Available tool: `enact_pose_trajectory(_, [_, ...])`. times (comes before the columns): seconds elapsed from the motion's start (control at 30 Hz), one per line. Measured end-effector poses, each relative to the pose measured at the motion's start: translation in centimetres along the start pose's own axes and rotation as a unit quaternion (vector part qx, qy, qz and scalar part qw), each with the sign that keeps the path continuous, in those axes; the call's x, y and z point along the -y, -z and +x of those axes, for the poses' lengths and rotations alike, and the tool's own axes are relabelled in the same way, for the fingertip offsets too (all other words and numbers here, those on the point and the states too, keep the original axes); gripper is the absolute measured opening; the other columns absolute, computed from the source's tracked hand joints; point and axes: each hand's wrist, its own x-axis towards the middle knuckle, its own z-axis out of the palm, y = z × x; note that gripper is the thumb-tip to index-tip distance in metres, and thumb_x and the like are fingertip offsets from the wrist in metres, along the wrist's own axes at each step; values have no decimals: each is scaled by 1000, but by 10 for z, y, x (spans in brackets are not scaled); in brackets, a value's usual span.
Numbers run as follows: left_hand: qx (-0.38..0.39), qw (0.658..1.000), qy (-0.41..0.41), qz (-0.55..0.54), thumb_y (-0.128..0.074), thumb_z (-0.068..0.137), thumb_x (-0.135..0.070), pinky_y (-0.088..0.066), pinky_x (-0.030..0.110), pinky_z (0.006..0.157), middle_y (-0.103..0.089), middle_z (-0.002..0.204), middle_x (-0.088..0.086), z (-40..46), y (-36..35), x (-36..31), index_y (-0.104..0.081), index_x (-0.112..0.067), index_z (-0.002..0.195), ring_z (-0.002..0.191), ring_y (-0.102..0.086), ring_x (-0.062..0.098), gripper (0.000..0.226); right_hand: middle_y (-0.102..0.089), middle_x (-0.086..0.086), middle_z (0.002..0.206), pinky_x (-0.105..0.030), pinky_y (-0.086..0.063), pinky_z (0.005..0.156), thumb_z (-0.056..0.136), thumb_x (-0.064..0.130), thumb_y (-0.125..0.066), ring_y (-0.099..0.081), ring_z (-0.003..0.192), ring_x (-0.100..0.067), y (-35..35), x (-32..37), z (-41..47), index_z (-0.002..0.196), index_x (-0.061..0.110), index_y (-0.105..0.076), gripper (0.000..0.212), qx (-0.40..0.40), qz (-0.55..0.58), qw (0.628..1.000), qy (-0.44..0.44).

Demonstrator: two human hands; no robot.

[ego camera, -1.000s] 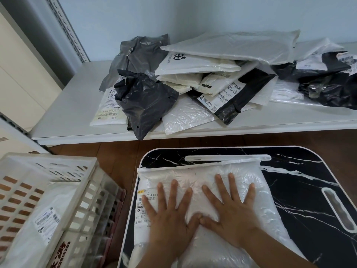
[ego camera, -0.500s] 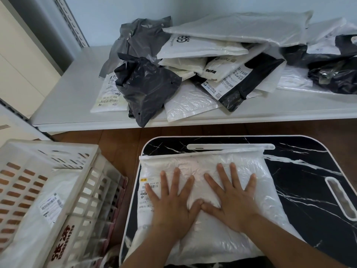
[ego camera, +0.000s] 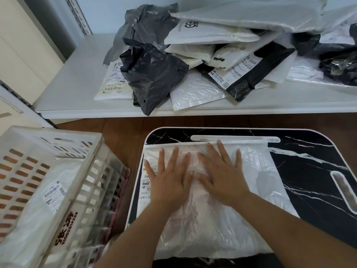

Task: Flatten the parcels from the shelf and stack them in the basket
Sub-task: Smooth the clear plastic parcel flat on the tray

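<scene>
Hands pressing flat: I am seeing left hand (ego camera: 170,182) and right hand (ego camera: 222,175) side by side, fingers straight and spread, palms down on crinkly white plastic parcel (ego camera: 208,215) lying on glossy black marble-pattern board (ego camera: 309,167). Slatted white plastic basket (ego camera: 81,190) sitting left, holding another white parcel. Heap of black and white poly mailers (ego camera: 202,60) resting on white shelf (ego camera: 73,82).

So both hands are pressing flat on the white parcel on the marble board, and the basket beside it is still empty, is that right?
Not quite: the basket is not empty; the head view shows a white labelled parcel already inside it. The rest holds: left hand and right hand press flat on the white parcel.
</scene>
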Motion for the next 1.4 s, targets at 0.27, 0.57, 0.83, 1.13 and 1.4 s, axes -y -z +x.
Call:
enact_pose_trajectory(0.27, [47, 998, 35, 34, 18, 79, -57, 18, 68, 105, 22, 158, -8, 6, -18, 14, 19, -50, 144, 141, 31, 31, 65, 33, 9, 154, -56, 15, 115, 84, 66, 12, 35, 140, -16, -23, 18, 19, 141, 39, 25, 64, 55, -19, 998, 11])
enact_pose_trajectory(0.57, [69, 995, 46, 64, 24, 74, -56, 20, 69, 103, 34, 151, -6, 9, -15, 11, 32, -47, 135, 140, 32, 32, 62, 33, 8, 155, -57, 17, 113, 77, 67, 16, 35, 140, -16, -19, 20, 21, 138, 42, 27, 67, 84, -11, 996, 10])
enact_pose_trajectory(0.83, [-4, 999, 13, 37, -8, 101, -50, -11, 58, 107, -27, 156, 6, -44, -6, 14, -21, -37, 149, 144, -21, 35, 52, 27, -1, 158, -70, 3, 109, 80, 82, -4, 28, 144, -23, -5, 31, -41, 150, 41, 9, 82, 50, -25, 996, 66])
enact_pose_trajectory(1.13, [61, 996, 21, 57, -24, 98, -47, -11, 59, 106, -38, 152, 7, -94, 0, 26, -37, -38, 143, 140, -32, 33, 48, -34, -7, 155, -75, -26, 88, 80, 82, -25, -30, 142, -31, -38, 51, -86, 142, 29, -46, 84, 90, -75, 991, 62])
enact_pose_trajectory(1.4, [33, 999, -5, 12, 4, 89, -54, 13, 52, 114, 20, 157, -2, -64, -6, 13, 2, -45, 149, 144, 21, 29, 61, 45, 10, 148, -73, 7, 102, 75, 89, -9, 42, 136, -17, -26, 31, -55, 134, 51, 37, 84, 27, -41, 999, 23])
